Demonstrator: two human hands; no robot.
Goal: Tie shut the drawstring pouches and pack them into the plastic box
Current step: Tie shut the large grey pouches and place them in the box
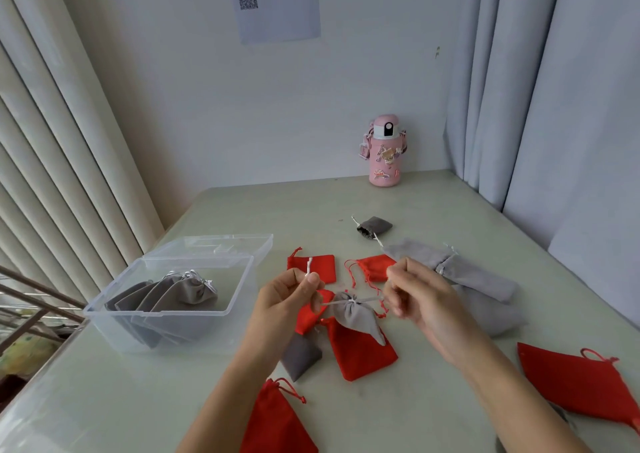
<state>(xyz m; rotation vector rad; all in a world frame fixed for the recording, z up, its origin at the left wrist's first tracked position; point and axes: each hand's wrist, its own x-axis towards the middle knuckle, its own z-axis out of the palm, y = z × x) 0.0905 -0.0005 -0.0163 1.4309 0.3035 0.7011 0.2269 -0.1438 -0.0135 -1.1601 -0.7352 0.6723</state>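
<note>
A light grey drawstring pouch (358,319) is held just above the middle of the table (294,217), its neck gathered tight and its body hanging down over a red pouch (362,352) that lies flat beneath it. The white drawstring (363,300) is drawn taut to either side of the neck. One end is pinched by the left hand (294,296) between the thumb and curled fingers, with a short tail standing up above the fist. The other end is gripped by the right hand (415,293), whose fingers are likewise curled round the cord. Toward the left edge of the table a clear plastic box (159,311) is set, with its lid (225,248) lying open behind it. Several grey pouches (173,295) with gathered necks are leaned against one another inside. Two more red pouches (313,267) are seen just beyond the hands, another (277,418) at the near edge, and a larger one (581,380) toward the near right corner. A heap of light grey pouches (457,272) is laid just right of the right hand. A dark grey pouch (301,355) is partly covered by the left wrist, and a small dark grey pouch (375,227) lies alone farther back. A pink water bottle (384,154) stands upright at the far edge, against the wall.
</note>
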